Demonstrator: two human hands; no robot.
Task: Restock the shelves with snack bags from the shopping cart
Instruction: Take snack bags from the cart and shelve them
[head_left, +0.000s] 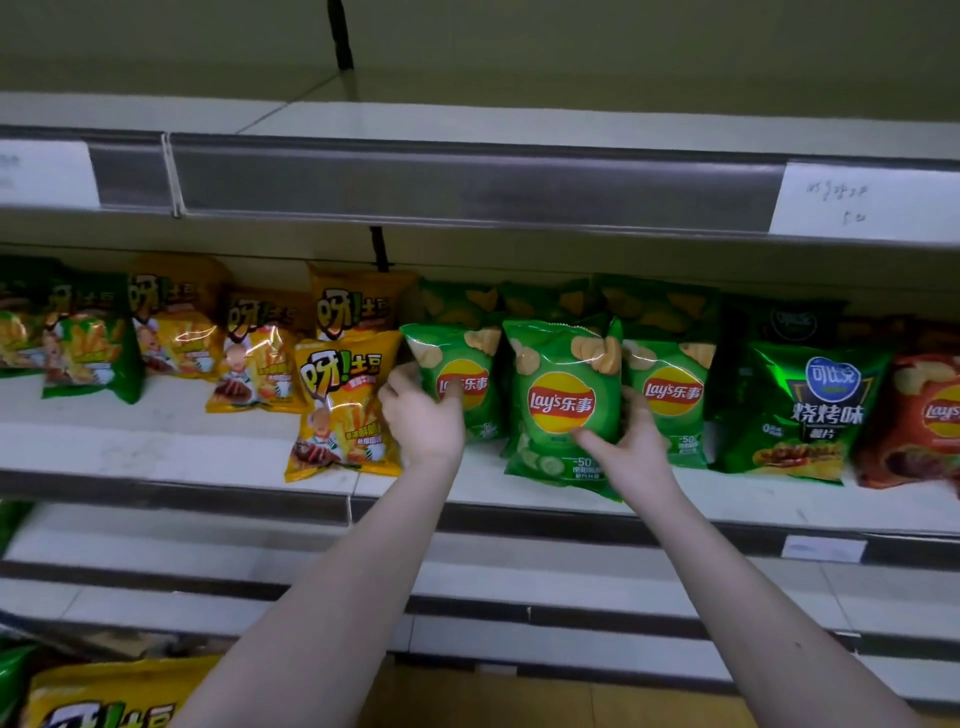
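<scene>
The middle bag (563, 405) stood at the front of the green row on the shelf (156, 447). The right hand (631, 441) pinched its lower right edge, with the thumb on the face and the fingers behind. The left hand (423, 415) gripped the left bag (467, 384) by its left edge in the same way. These bags looked light, soft and full of air. The glossy film could slip, and the chips inside would probably break under a hard squeeze, so I judged a gentle hold at the side seams to be best. The yellow bag (345, 410) leaned just beside the left hand and could be knocked over. A third green bag (672, 400) stood close behind the right hand, then a dark bag (810, 410) and a red bag (919, 421) further right. The spare bag (104, 696) lay at the bottom left, probably in the cart.
</scene>
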